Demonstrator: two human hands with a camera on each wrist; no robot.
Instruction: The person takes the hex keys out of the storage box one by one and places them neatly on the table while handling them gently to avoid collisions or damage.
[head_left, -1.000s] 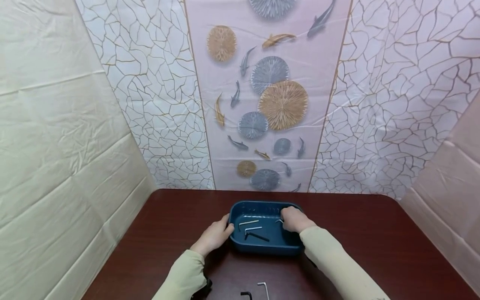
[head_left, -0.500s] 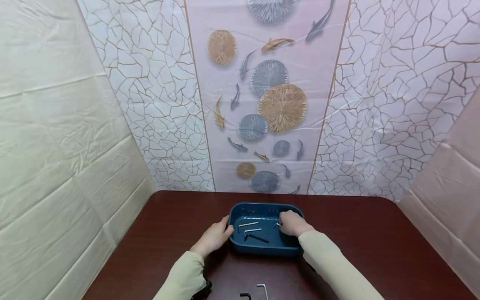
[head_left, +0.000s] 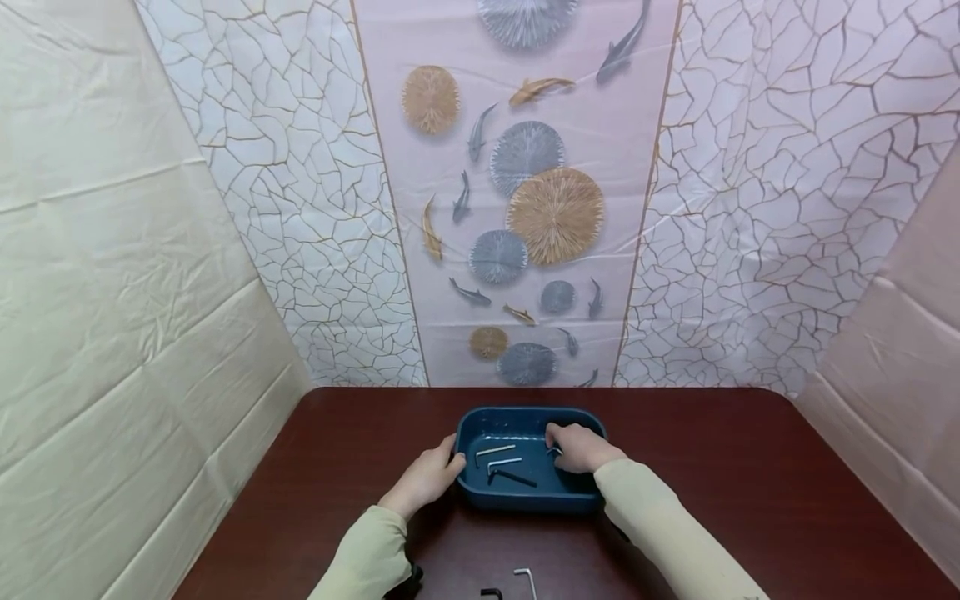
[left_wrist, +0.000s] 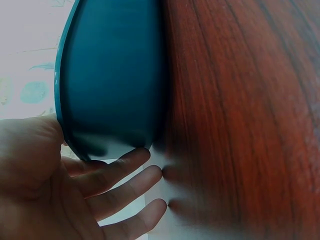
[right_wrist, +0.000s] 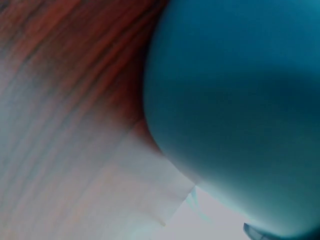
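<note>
A deep blue rectangular tray (head_left: 525, 503) stands on the table. My left hand (head_left: 422, 478) holds its left end in the head view. In the left wrist view, its thumb lies over the tray's rim and its fingers are spread along the outside, tips near the tabletop. Inside the tray's right part is my right hand (head_left: 581, 448), thumb and index finger parted around a small silver hex key (head_left: 554, 451), mostly hidden. At the tray's left lie a pale hex key (head_left: 497, 450), a silver one (head_left: 506, 461) and a black one (head_left: 516, 478). The right wrist view shows mainly the tray's outer wall (right_wrist: 240, 110).
On the dark red-brown table (head_left: 360, 433), near the lower edge of the head view, lie a black hex key (head_left: 492, 592) and a silver hex key (head_left: 528, 578), both partly cut off. Patterned cloth (head_left: 525, 250) hangs behind the table, with plain cloth at both sides.
My right hand's thumb and index finger have parted from a closed grip around the small silver hex key, the hand shifting slightly left. My left hand stays at the tray's left end.
</note>
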